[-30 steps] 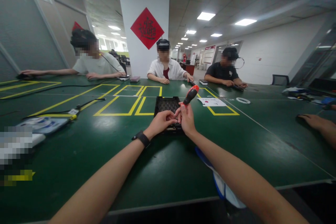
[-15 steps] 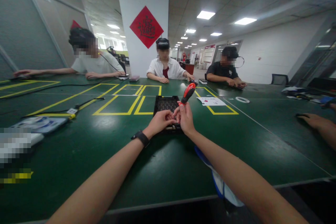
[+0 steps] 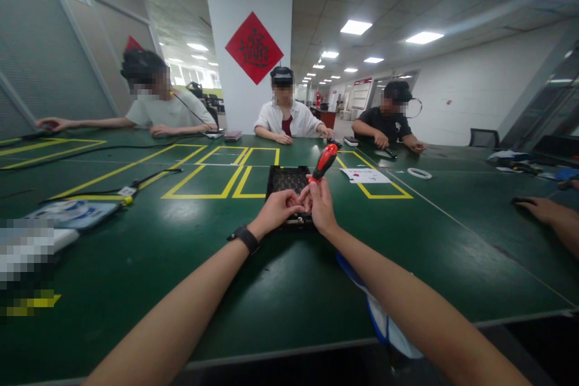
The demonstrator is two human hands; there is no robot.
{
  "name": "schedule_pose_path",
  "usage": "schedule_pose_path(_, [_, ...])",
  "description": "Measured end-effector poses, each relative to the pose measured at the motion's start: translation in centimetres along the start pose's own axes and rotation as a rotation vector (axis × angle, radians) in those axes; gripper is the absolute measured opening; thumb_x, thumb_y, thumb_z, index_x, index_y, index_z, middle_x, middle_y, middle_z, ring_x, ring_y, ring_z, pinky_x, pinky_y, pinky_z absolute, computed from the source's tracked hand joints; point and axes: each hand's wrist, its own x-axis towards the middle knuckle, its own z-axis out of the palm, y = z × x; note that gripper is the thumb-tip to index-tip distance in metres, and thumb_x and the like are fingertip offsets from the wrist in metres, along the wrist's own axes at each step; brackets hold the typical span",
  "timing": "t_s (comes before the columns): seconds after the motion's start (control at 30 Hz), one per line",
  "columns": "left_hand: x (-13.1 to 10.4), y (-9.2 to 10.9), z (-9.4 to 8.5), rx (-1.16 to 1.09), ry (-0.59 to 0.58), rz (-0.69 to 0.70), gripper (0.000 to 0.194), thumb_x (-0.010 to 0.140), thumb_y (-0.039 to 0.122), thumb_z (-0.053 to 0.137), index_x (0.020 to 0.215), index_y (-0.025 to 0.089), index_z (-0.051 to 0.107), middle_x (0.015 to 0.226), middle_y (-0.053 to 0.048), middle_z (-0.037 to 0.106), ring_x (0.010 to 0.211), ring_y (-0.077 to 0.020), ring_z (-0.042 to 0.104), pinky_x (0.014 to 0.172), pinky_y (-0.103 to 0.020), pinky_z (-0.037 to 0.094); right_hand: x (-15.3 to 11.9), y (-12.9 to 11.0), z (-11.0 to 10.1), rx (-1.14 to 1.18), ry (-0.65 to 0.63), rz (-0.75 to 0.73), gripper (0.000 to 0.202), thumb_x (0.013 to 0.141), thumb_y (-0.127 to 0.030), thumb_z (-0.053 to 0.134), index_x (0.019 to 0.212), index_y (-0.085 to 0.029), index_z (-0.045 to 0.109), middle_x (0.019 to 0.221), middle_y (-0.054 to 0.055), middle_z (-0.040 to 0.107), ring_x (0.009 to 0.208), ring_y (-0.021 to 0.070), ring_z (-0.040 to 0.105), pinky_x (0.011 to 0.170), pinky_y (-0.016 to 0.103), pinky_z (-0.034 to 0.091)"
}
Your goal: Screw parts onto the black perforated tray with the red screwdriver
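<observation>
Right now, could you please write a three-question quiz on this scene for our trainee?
1. True or false: the black wristband is on the left arm.
2. Which hand holds the red-and-black handle? A) left; B) right; C) neither.
3. Fill in the colour: the tape outlines on the green table are ____.

Key: 1. True. 2. B, the right hand. 3. Yellow.

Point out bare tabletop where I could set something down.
The green table is bare between the wristband and yellow connector, and between the white paper and right forearm. Crowded: black tray, with left hand, right hand and red-black handle.
</observation>
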Motion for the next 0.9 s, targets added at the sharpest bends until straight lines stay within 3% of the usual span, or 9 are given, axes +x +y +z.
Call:
schedule_pose_path(0.27, [-0.1,0.5,-0.3,0.053,-0.079,0.054,0.021,0.08,0.027,0.046,0.08,0.013,0.062,0.072,-0.002,0.062,0.065,-0.0107,0.052,0.064,-0.022,0.039,0.2,0.0,0.0,0.026,0.009,0.023,0.031,0.086,-0.043,0.034,0.107,-0.022,0.041,0.062,-0.006,0.053,0.037,0.0036,0.037,0.038,0.016,0.032])
schedule_pose_path(0.47, [-0.1,0.7,-0.2,0.074,-0.001,0.046,0.015,0.072,0.026,0.057,0.08,0.013,0.061,0.075,-0.002,0.063,0.065,-0.0113,0.053,0.063,-0.021,0.04,0.0,-0.1,0.0,0.011,0.038,-0.006,0.03,0.086,-0.043,0.035,0.107,-0.023,0.04,0.06,-0.006,0.05,0.037,0.0041,0.036,0.038,0.017,0.03])
schedule_pose_path(0.6, [-0.2,0.6,-0.2,0.138,-0.051,0.089,0.019,0.08,0.025,0.047,0.081,0.014,0.062,0.074,-0.002,0.063,0.066,-0.0115,0.053,0.065,-0.022,0.039,0.0,-0.1,0.0,0.002,0.036,-0.019,0.029,0.086,-0.043,0.034,0.106,-0.023,0.041,0.061,-0.005,0.05,0.039,0.0051,0.037,0.041,0.018,0.033])
schedule_pose_path(0.73, [-0.5,1.4,-0.3,0.316,0.004,0.18,0.023,0.085,0.02,0.036,0.092,0.015,0.057,0.085,-0.005,0.061,0.077,-0.0147,0.053,0.07,-0.025,0.039,-0.1,-0.6,0.1,-0.043,0.064,-0.076,0.028,0.086,-0.042,0.035,0.102,-0.021,0.045,0.069,-0.003,0.053,0.049,0.0068,0.044,0.053,0.021,0.041])
schedule_pose_path(0.9, [-0.6,3.5,-0.5,0.715,0.096,0.31,0.02,0.085,0.017,0.034,0.093,0.014,0.052,0.087,-0.009,0.056,0.082,-0.0196,0.049,0.075,-0.031,0.035,-0.4,-1.9,0.7,-0.065,0.095,-0.143,0.03,0.086,-0.041,0.037,0.105,-0.022,0.05,0.089,0.002,0.055,0.061,0.0086,0.046,0.062,0.023,0.042])
